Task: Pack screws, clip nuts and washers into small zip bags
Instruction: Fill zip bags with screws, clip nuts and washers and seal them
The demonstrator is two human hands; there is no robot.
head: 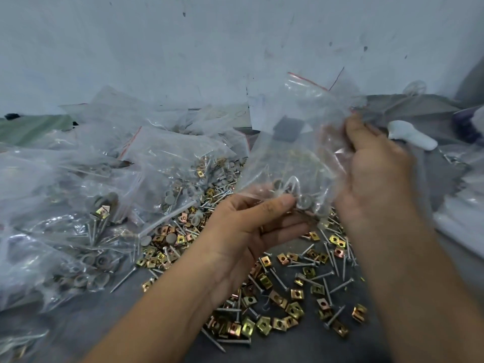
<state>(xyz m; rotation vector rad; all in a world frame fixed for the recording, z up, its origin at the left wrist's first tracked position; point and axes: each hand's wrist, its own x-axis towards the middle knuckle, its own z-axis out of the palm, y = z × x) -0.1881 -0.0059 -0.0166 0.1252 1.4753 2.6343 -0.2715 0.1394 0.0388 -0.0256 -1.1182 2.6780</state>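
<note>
Filled zip bags (78,205) are heaped well to the left of the fingers. The left hand (251,231) is closed on the bottom corner of a clear zip bag (296,142), its fingers (277,205) pinching the plastic where a few washers (305,199) sit inside. The bag's right edge is gripped by the right hand (377,174). Below both hands, loose clip nuts (294,309) and screws (279,279) are scattered on the dark tabletop (301,347).
</note>
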